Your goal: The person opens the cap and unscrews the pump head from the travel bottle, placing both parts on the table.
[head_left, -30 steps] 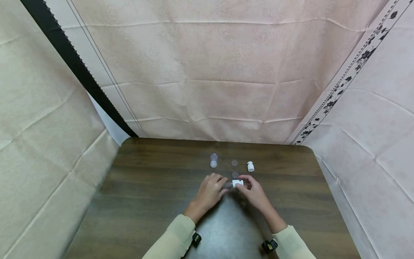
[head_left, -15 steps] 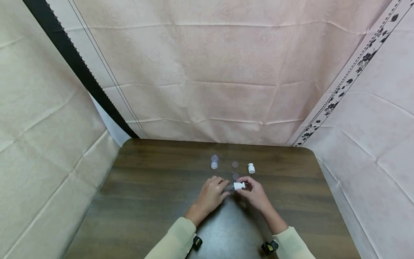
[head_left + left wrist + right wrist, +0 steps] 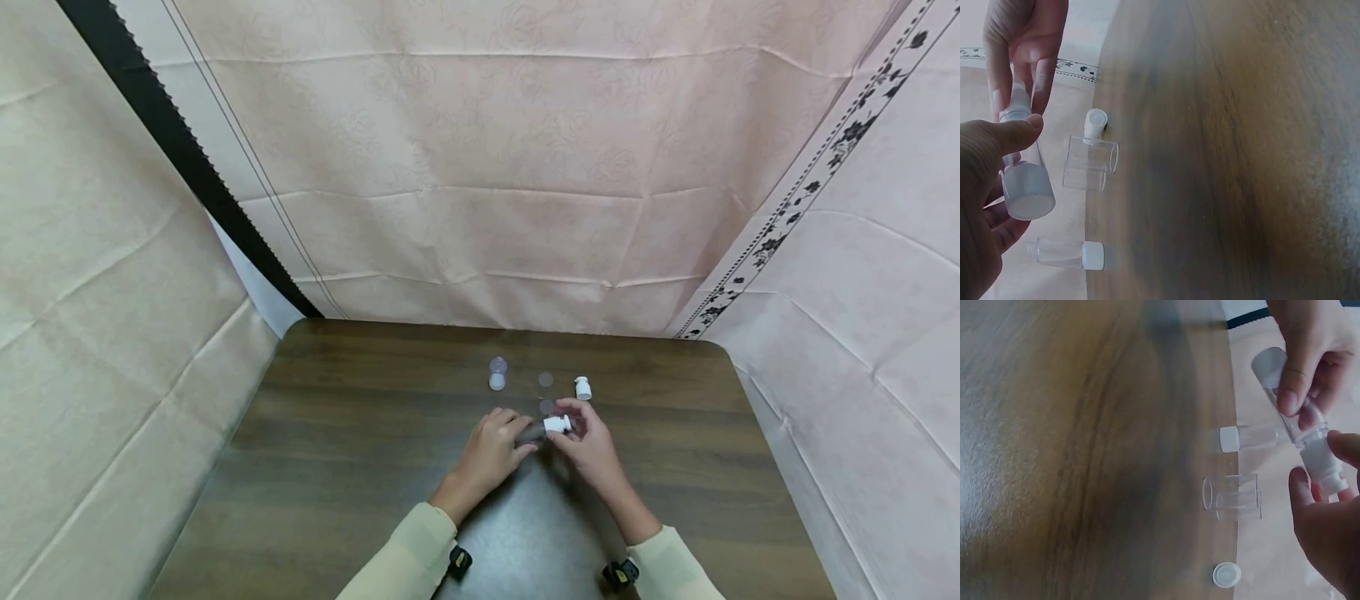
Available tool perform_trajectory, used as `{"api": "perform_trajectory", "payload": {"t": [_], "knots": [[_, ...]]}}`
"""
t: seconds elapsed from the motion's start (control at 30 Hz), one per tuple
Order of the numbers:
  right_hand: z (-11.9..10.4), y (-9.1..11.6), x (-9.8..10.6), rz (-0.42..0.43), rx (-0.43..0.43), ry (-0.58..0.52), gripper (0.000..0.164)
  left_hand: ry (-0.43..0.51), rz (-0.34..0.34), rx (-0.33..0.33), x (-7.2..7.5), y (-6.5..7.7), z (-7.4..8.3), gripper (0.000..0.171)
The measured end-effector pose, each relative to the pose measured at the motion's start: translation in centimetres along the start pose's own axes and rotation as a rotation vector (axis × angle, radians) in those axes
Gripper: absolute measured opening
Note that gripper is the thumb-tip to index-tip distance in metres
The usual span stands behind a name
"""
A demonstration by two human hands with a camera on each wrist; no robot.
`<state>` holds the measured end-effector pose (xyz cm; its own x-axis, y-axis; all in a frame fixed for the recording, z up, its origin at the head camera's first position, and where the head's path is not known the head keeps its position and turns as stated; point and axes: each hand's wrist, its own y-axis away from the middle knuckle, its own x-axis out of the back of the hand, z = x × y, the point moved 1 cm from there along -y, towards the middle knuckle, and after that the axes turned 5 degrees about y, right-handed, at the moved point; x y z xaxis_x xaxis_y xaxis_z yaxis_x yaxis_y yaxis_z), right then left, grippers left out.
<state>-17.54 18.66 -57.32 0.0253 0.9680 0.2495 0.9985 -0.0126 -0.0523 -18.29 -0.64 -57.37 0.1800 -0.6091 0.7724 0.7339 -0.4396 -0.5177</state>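
My left hand [image 3: 486, 450] grips a small clear bottle [image 3: 530, 432] with a frosted white base [image 3: 1030, 192], its thumb along the bottle's side. At the bottle's neck, a white pump top [image 3: 1322, 459] is pinched between the thumb and fingers of my right hand [image 3: 587, 437]. Bottle and pump top are in line, held tilted above the table. Beyond my hands, a second white pump top [image 3: 582, 388] stands on the table. Two clear cylindrical covers [image 3: 1235, 492] stand left of it, one behind the other.
A second clear bottle [image 3: 497, 374] with a white base [image 3: 1229, 439] stands further left near the table's back. The wooden table [image 3: 337, 467] ends at a cloth backdrop [image 3: 480, 208], with more cloth hanging on both sides.
The white pump top has turned in my right fingers, and its narrower end now shows at the right. The bottle tilts slightly more, its pump end raised. Things on the table stay put.
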Motion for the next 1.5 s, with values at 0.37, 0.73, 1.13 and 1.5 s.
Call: {"api": "perform_trajectory", "payload": {"t": [0.37, 0.73, 1.13, 1.5], "knots": [[-0.3, 0.2, -0.6, 0.169, 0.082, 0.203, 0.048, -0.019, -0.002, 0.034, -0.2, 0.0, -0.1, 0.039], [-3.4, 0.7, -0.7, 0.244, 0.294, 0.146, 0.051, -0.011, 0.008, 0.077, 0.0, -0.2, -0.3, 0.04], [1.3, -1.5, 3.0, 0.185, 0.319, 0.347, 0.048, 0.04, 0.066, 0.057, 0.4, 0.1, -0.9, 0.04], [3.3, -2.4, 5.5, 0.016, 0.253, 0.472, 0.044, 0.042, 0.044, 0.087, 0.3, 0.4, -1.4, 0.039]]}}
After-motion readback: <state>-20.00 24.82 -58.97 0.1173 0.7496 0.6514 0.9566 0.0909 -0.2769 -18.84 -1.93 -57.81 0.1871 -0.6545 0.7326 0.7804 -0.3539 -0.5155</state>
